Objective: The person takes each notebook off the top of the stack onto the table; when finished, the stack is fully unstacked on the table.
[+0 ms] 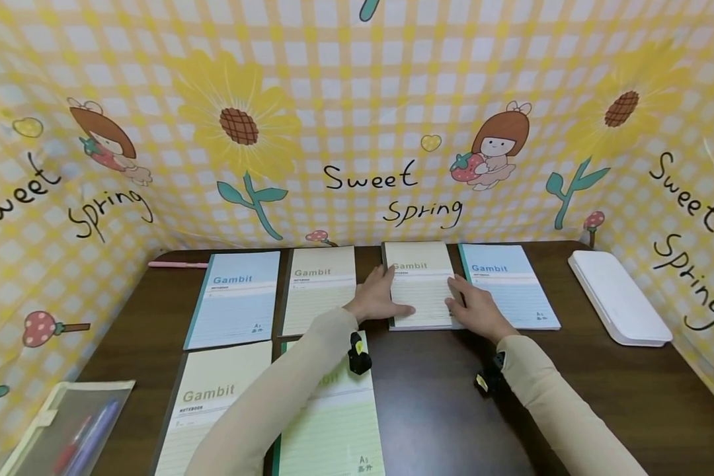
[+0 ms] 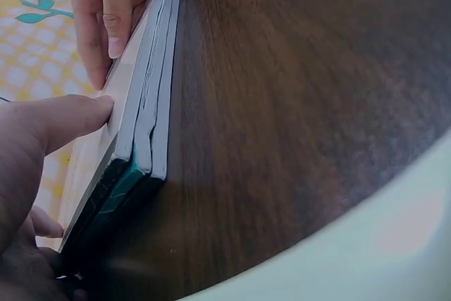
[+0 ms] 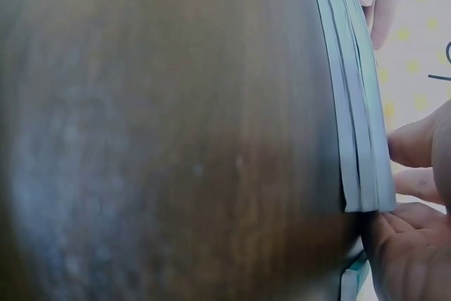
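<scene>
A small stack of notebooks lies near the back of the table, a cream "Gambit" notebook (image 1: 421, 297) on top. Page edges (image 2: 146, 82) show in layers in the left wrist view, with a teal spine between dark ones. My left hand (image 1: 375, 299) is at the stack's spine side, fingers spread and thumb resting on the cover. At the opposite side, my right hand (image 1: 478, 312) touches the cover with its thumb and index finger, while other fingers (image 3: 405, 244) lie along the stack's edge in the right wrist view.
Blue notebooks stand at right (image 1: 508, 284) and left (image 1: 232, 301), with cream ones (image 1: 318, 297) (image 1: 214, 410) and a green one (image 1: 333, 430) among them. A white case (image 1: 619, 297), a pink pen (image 1: 178, 264) and a zip pouch with pens (image 1: 71, 430) lie around. Checked cloth (image 1: 357, 99) walls the table.
</scene>
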`<action>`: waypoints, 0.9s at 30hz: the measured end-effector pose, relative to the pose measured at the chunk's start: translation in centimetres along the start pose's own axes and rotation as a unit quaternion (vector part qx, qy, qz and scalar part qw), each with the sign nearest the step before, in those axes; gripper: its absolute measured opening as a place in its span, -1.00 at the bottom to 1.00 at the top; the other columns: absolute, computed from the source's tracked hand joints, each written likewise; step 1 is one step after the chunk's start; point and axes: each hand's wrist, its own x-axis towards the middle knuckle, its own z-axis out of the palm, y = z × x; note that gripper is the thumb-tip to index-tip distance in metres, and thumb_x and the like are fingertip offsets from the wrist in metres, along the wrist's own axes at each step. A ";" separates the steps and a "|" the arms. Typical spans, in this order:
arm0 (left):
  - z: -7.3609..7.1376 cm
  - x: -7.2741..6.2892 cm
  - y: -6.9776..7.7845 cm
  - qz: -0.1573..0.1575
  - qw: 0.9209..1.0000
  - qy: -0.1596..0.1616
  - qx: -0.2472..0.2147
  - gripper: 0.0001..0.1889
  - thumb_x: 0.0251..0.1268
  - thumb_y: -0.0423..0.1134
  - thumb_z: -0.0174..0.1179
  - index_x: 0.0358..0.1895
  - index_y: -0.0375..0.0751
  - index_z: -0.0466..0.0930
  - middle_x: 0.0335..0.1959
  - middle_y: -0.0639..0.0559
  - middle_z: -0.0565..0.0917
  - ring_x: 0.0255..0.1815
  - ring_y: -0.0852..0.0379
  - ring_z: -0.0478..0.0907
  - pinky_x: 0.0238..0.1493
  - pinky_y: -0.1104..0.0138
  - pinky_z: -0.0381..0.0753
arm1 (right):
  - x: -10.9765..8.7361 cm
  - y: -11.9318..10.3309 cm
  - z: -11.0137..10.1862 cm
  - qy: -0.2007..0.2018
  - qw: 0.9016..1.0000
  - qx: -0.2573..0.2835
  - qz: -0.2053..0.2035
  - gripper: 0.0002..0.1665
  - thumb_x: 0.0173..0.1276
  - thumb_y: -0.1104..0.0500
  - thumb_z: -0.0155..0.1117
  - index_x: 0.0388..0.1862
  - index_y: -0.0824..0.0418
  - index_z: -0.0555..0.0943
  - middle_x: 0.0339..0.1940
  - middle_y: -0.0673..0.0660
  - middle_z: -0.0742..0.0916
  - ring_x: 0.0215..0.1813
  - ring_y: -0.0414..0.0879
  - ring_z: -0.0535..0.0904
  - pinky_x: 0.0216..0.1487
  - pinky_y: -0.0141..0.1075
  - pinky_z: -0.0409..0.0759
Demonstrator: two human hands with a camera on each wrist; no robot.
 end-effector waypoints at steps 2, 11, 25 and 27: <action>-0.1 0.0 -0.1 -0.002 1.000 -0.001 0.001 0.09 0.13 0.20 0.30 0.57 -0.12 -0.17 0.59 -0.22 -0.16 0.61 -0.13 -0.24 0.48 -0.20 -0.12 | 0.2 -0.1 0.1 0.001 1.000 -0.001 0.005 -0.31 0.50 0.09 0.04 0.49 0.35 0.18 0.51 0.42 0.21 0.48 0.33 0.19 0.35 0.19 0.28; -0.4 0.1 -0.1 -0.001 1.000 -0.006 0.001 0.08 0.13 0.20 0.29 0.57 -0.11 -0.18 0.59 -0.21 -0.17 0.61 -0.13 -0.24 0.47 -0.22 -0.13 | 1.5 -1.2 -0.3 -0.006 1.000 -0.020 0.009 -0.29 0.38 -0.01 0.25 0.40 0.29 0.36 0.45 0.49 0.29 0.43 0.43 0.21 0.31 0.30 0.25; -0.8 -0.3 -0.9 0.038 0.999 -0.022 0.003 -0.24 0.46 0.01 0.01 0.55 -0.24 -0.09 0.59 -0.21 -0.10 0.60 -0.10 -0.17 0.49 -0.16 -0.06 | 1.4 1.7 -4.4 -0.045 0.987 0.136 0.073 -0.59 0.39 0.27 0.21 0.19 0.36 0.54 -0.17 0.37 0.60 -0.33 -0.05 0.46 -0.33 -0.26 0.48; -1.0 -0.4 -1.0 0.040 0.999 -0.025 0.014 -0.27 0.46 -0.04 0.02 0.54 -0.21 -0.05 0.58 -0.23 -0.10 0.60 -0.13 -0.16 0.48 -0.17 -0.05 | 1.0 2.0 -5.2 -0.064 0.979 0.176 0.082 -0.59 0.39 0.28 0.19 0.19 0.38 0.51 -0.05 0.32 0.56 -0.26 -0.07 0.44 -0.29 -0.29 0.48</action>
